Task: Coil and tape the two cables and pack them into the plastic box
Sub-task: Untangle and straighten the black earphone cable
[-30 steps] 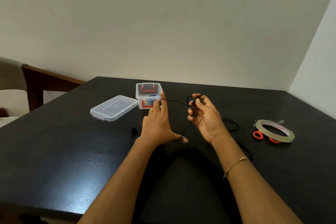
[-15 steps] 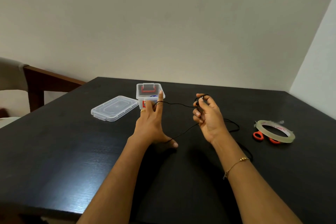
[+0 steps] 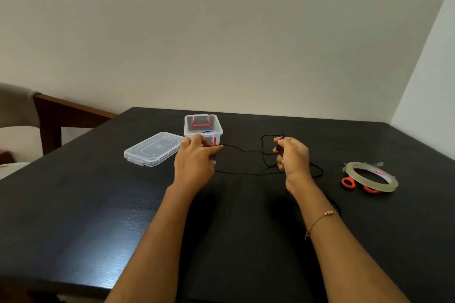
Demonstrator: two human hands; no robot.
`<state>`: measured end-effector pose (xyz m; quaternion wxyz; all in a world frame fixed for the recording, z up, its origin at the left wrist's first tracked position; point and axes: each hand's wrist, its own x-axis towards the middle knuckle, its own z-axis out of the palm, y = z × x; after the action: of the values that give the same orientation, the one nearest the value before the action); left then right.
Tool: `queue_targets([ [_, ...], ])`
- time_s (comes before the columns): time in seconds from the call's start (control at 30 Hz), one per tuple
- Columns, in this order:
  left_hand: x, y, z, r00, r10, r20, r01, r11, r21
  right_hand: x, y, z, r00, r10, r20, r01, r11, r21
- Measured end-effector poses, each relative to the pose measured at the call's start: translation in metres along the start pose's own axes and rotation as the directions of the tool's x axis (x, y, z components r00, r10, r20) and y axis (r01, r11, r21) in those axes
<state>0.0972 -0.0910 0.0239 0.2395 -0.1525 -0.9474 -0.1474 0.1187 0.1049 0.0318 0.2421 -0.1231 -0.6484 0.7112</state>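
Note:
A thin black cable [image 3: 242,150] stretches between my two hands above the dark table [image 3: 73,204]. My left hand [image 3: 195,162] pinches one stretch of it just in front of the clear plastic box [image 3: 203,126]. My right hand [image 3: 293,155] grips a small bundle of cable loops, with more cable trailing on the table behind it. The box stands open, with red latches and something blue inside. Its clear lid [image 3: 154,147] lies flat to its left.
A roll of clear tape [image 3: 370,176] lies at the right on top of orange-handled scissors [image 3: 347,182]. A wooden chair [image 3: 56,115] stands past the table's left edge. Walls close the back and the right side.
My left hand has slid left and away along the cable toward the box, turning palm down. My right hand has curled tighter round the loops.

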Motion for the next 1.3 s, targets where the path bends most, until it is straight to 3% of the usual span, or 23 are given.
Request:
queue_targets([
  [0.13,-0.002,-0.001,0.002,0.989,-0.041,0.145,0.016,0.986,0.166,0.003,0.008,0.001,0.987,-0.156,-0.038,0.145,0.968,-0.203],
  [0.27,-0.002,-0.005,-0.002,0.999,-0.045,0.005,0.042,0.968,0.249,0.003,0.016,0.001,0.944,-0.328,0.04,0.314,0.853,-0.417],
  [0.37,0.003,-0.022,-0.011,0.956,0.128,-0.265,-0.064,0.969,0.239,0.005,0.023,-0.002,0.906,-0.402,0.136,0.4,0.704,-0.587],
  [0.43,0.003,-0.043,-0.022,0.941,0.069,-0.331,-0.02,0.989,0.149,0.006,0.026,-0.002,0.896,-0.414,0.164,0.418,0.658,-0.626],
  [0.5,0.001,-0.057,-0.029,0.978,-0.058,-0.203,0.056,0.998,-0.017,0.006,0.027,0.001,0.89,-0.412,0.196,0.435,0.639,-0.634],
  [0.63,-0.007,-0.075,-0.022,0.996,0.022,0.088,-0.036,0.986,0.164,0.003,0.029,0.006,0.885,-0.374,0.278,0.463,0.637,-0.616],
  [0.7,-0.01,-0.079,-0.017,0.995,0.047,0.089,-0.06,0.987,0.149,0.003,0.03,0.006,0.896,-0.349,0.276,0.445,0.681,-0.581],
  [0.77,-0.012,-0.075,-0.013,0.994,0.027,0.108,-0.023,0.999,-0.035,0.004,0.03,0.006,0.909,-0.325,0.261,0.417,0.731,-0.541],
  [0.83,-0.012,-0.061,-0.01,0.988,-0.004,0.152,0.032,0.982,-0.184,0.006,0.03,0.008,0.928,-0.298,0.224,0.371,0.793,-0.483],
  [0.93,-0.014,-0.027,-0.003,0.979,-0.111,0.172,0.15,0.961,-0.232,0.008,0.031,0.009,0.944,-0.263,0.2,0.325,0.853,-0.409],
  [1.03,-0.013,-0.001,0.002,0.958,-0.202,0.205,0.235,0.96,-0.153,0.009,0.032,0.007,0.949,-0.247,0.193,0.308,0.855,-0.417],
  [1.17,-0.004,-0.001,0.005,0.914,-0.142,0.379,0.139,0.99,0.035,0.01,0.033,0.004,0.951,-0.231,0.204,0.304,0.812,-0.498],
  [1.3,-0.002,-0.028,-0.007,0.922,-0.068,0.381,0.002,0.985,0.171,0.015,0.039,0.003,0.967,-0.168,0.192,0.246,0.81,-0.532],
])
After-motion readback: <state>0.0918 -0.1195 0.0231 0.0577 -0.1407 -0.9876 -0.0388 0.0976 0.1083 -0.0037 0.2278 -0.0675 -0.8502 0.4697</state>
